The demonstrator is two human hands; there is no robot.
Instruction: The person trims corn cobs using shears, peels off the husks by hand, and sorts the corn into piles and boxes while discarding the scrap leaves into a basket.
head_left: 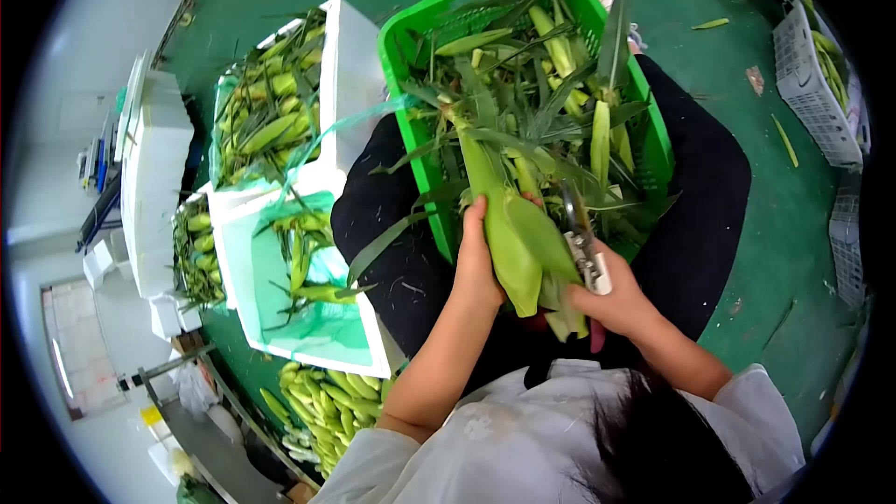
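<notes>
My left hand (479,259) is wrapped round an ear of corn (509,247) in its green husk, tilted over my lap with its stalk end pointing away from me. In my right hand (616,299) is a pair of pruning shears (584,247), its blades pointing away from me beside the ear. A loosened husk leaf (541,233) spreads between the ear and the shears, near my right thumb. Between my knees stands a green plastic basket (399,61) full of cut husks, leaves and stalks. Part of the left fingers is hidden behind the ear.
To the left, a white foam box (350,65) holds unhusked corn, and another foam box (245,280) with green lining holds a few ears. A pile of trimmed corn (331,411) lies at lower left. White crates (812,93) stand at right on the green floor (728,252).
</notes>
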